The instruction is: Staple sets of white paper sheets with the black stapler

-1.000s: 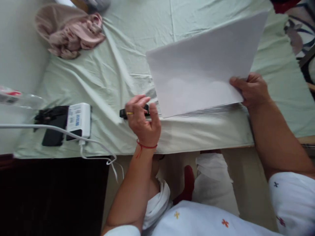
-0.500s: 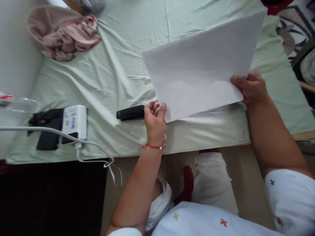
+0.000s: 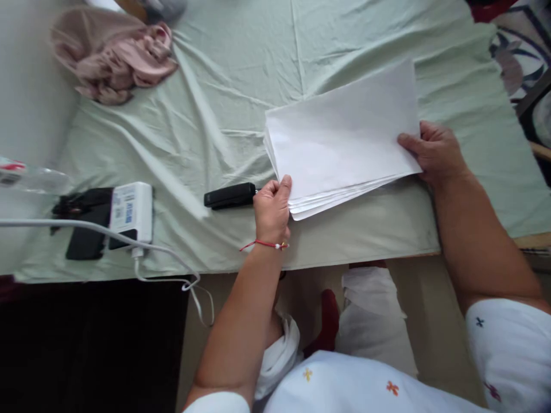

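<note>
Stack of white paper (image 3: 344,135) lies low over the bed (image 3: 241,74), near its front edge, w/ long axis running left-right and tilted: right end further back, left end nearer the person. Sheets fan slightly along the near long edge.

Left hand (image 3: 271,209) grasps the near-left corner, thumb on top, fingers under. Right hand (image 3: 434,152) pinches the right short edge, thumb on top. Both closed on the paper.

Black stapler (image 3: 229,195) lies on the sheet just left of the left hand, touching or almost; long axis left-right, roughly parallel to the bed edge.

Open room: wide stretch of wrinkled green sheet behind and left of the stack, up to the pink cloth (image 3: 116,57) at far left corner. Right of the stack, bare sheet to the bed's right side.

Left front: white charger box (image 3: 130,212) atop a black device (image 3: 88,221), white cable (image 3: 167,252) trailing over the front edge. Well apart from the paper.
</note>
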Demonstrator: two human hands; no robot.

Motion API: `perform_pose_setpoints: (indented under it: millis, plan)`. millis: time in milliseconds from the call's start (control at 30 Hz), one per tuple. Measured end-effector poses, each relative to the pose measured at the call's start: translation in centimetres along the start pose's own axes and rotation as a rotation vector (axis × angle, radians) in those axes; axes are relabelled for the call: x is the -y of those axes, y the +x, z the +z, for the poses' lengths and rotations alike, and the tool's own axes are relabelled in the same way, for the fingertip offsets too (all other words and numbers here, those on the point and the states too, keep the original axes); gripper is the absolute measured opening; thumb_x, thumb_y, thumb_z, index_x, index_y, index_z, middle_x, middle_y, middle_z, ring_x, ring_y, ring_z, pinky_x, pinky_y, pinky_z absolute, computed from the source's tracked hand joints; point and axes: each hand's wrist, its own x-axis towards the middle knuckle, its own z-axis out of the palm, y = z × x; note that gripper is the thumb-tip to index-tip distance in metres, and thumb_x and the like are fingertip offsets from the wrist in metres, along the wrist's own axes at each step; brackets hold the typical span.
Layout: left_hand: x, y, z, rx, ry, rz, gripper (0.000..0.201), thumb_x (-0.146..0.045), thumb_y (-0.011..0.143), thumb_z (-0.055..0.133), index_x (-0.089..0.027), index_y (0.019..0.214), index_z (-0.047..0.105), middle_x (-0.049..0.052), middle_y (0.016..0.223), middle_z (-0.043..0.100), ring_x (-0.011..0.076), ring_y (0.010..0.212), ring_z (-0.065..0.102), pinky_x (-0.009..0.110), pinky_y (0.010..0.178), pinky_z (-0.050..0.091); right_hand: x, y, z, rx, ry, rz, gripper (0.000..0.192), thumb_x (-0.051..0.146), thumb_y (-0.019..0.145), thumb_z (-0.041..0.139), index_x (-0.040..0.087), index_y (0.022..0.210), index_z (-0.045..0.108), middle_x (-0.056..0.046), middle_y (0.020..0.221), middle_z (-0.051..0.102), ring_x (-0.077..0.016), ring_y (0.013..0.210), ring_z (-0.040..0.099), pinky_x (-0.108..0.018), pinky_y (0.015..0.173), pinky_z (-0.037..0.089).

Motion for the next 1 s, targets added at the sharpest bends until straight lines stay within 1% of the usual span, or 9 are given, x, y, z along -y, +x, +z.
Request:
perform_pose_setpoints:
  millis: [100, 167, 233, 400, 533, 633, 800, 933, 1000]
  plan:
    - [-0.1, 0.1, 0.1, 0.063, -0.043, 0.005, 0.036, -0.039, 0.079, 0.096, -0.021, 0.076, 0.065, -0.006, 0.066, 0.059, 0.0115, 0.063, 0.055, 0.023, 0.063, 0.047, -0.5, 0.3, -0.3, 0.011, 0.022, -0.026, 0.063, 0.062, 0.059, 0.109, 0.024, 0.103, 0.084, -0.007, 0.113, 0.086, -0.0250, 0.091, 0.080, -0.046, 0.086, 0.069]
    - [-0.1, 0.0, 0.1, 0.112, -0.062, -0.027, 0.037, -0.036, 0.068, 0.101, -0.020, 0.085, 0.073, -0.003, 0.072, 0.068, 0.0142, 0.067, 0.062, 0.026, 0.066, 0.053, -0.5, 0.3, -0.3, 0.006, 0.034, -0.030, 0.066, 0.063, 0.056, 0.109, 0.024, 0.103, 0.085, -0.007, 0.108, 0.086, -0.0235, 0.086, 0.079, -0.046, 0.085, 0.070]
    - [-0.1, 0.0, 0.0, 0.110, -0.054, -0.051, 0.038, -0.034, 0.063, 0.102, -0.019, 0.084, 0.074, -0.002, 0.071, 0.070, 0.0145, 0.065, 0.062, 0.027, 0.064, 0.053, -0.3, 0.2, -0.1, 0.001, 0.043, -0.031, 0.068, 0.064, 0.054, 0.110, 0.023, 0.102, 0.085, -0.005, 0.102, 0.086, -0.0211, 0.081, 0.076, -0.045, 0.084, 0.070]
    - [-0.2, 0.0, -0.1, 0.085, -0.032, -0.050, 0.039, -0.041, 0.074, 0.099, -0.020, 0.070, 0.067, -0.003, 0.062, 0.064, 0.0117, 0.057, 0.054, 0.024, 0.056, 0.047, -0.1, 0.0, 0.2, 0.005, 0.080, -0.031, 0.068, 0.062, 0.053, 0.111, 0.022, 0.102, 0.086, -0.005, 0.100, 0.086, -0.0210, 0.083, 0.077, -0.043, 0.085, 0.069]
    - [-0.7, -0.2, -0.1, 0.125, -0.019, -0.098, 0.034, -0.032, 0.071, 0.103, -0.019, 0.080, 0.074, -0.004, 0.066, 0.065, 0.0098, 0.053, 0.051, 0.023, 0.050, 0.040, 0.0, 0.0, 0.3, -0.017, 0.093, -0.045, 0.066, 0.062, 0.053, 0.111, 0.024, 0.101, 0.086, -0.005, 0.104, 0.087, -0.0246, 0.089, 0.080, -0.048, 0.093, 0.070]
    - [-0.5, 0.0, -0.3, 0.088, 0.035, -0.119, 0.037, -0.034, 0.075, 0.103, -0.019, 0.075, 0.069, -0.006, 0.062, 0.060, 0.0088, 0.050, 0.048, 0.022, 0.046, 0.033, 0.1, -0.1, 0.3, -0.027, 0.080, -0.034, 0.066, 0.062, 0.052, 0.111, 0.024, 0.099, 0.086, -0.005, 0.102, 0.088, -0.0235, 0.086, 0.080, -0.048, 0.095, 0.070]
    - [-0.6, 0.0, -0.3, 0.100, 0.020, -0.122, 0.043, -0.043, 0.084, 0.098, -0.020, 0.070, 0.064, -0.005, 0.059, 0.059, 0.0102, 0.052, 0.052, 0.022, 0.050, 0.042, 0.0, 0.0, 0.2, -0.025, 0.071, -0.038, 0.063, 0.060, 0.054, 0.110, 0.023, 0.098, 0.086, -0.005, 0.103, 0.087, -0.0211, 0.083, 0.078, -0.045, 0.087, 0.070]
    - [-1.9, -0.8, 0.0, 0.220, -0.033, -0.148, 0.036, -0.024, 0.069, 0.105, -0.019, 0.087, 0.074, -0.005, 0.069, 0.068, 0.0116, 0.059, 0.062, 0.021, 0.053, 0.050, -0.2, 0.3, 0.0, -0.052, 0.086, -0.049, 0.062, 0.059, 0.054, 0.111, 0.024, 0.098, 0.086, -0.007, 0.105, 0.087, -0.0218, 0.085, 0.077, -0.043, 0.084, 0.068]
    - [-2.4, -1.1, 0.1, 0.208, 0.018, -0.165, 0.030, -0.012, 0.068, 0.100, -0.017, 0.085, 0.075, -0.005, 0.065, 0.066, 0.0094, 0.053, 0.057, 0.019, 0.048, 0.043, -0.2, 0.3, 0.0, -0.052, 0.081, -0.043, 0.063, 0.059, 0.052, 0.111, 0.023, 0.098, 0.086, -0.008, 0.103, 0.087, -0.0223, 0.085, 0.077, -0.044, 0.085, 0.068]
